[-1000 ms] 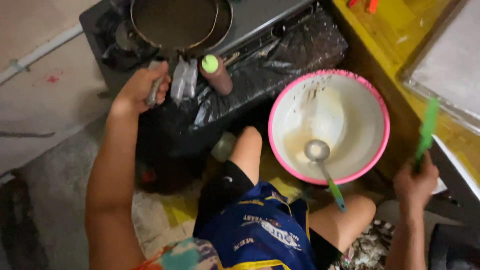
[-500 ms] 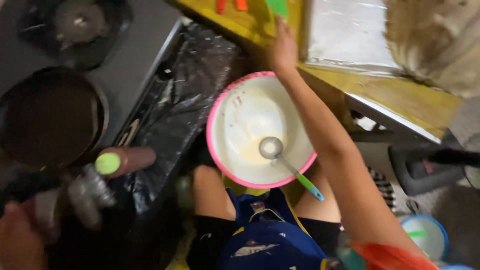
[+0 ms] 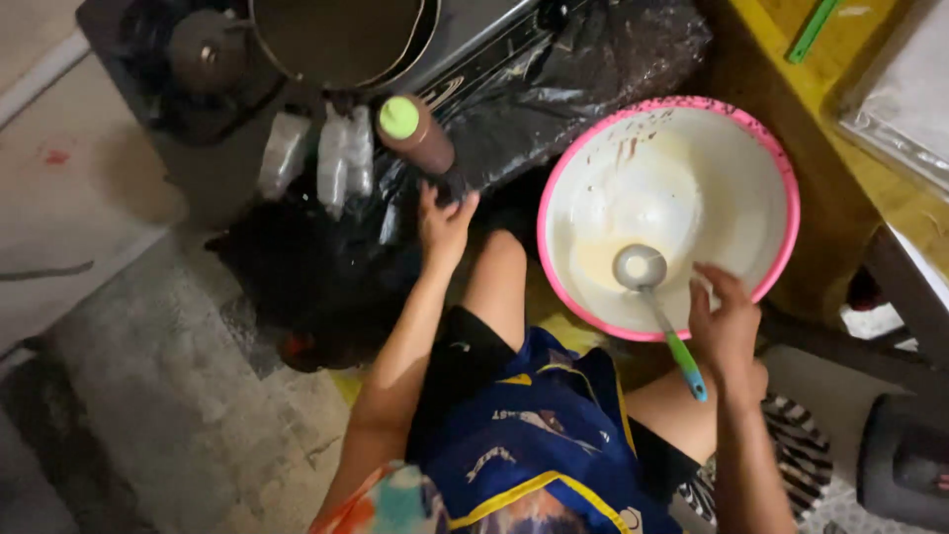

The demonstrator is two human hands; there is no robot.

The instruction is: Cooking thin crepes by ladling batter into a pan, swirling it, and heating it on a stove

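A pink-rimmed white bowl [image 3: 776, 178] with a little pale batter sits on the floor in front of my knees. A metal ladle [image 3: 641, 267] with a green and blue handle lies in it. My right hand [image 3: 727, 331] is at the bowl's near rim, closed on that handle. My left hand [image 3: 443, 222] reaches forward onto black plastic sheeting [image 3: 593, 89]. Its fingers sit around the lower end of a brown bottle [image 3: 425, 143] with a green cap. Whether they grip the bottle is unclear.
A dark pan [image 3: 341, 35] sits on a gas stove [image 3: 198, 54] at the top. Small clear plastic bags [image 3: 341, 158] lie left of the bottle. A green stick [image 3: 813, 32] rests on a yellow shelf [image 3: 766, 49] at top right. A dark stool [image 3: 905, 460] stands at right.
My right hand came down from the yellow shelf without the green stick and took the ladle handle. My left hand moved from the plastic bags to the bottle's lower end.
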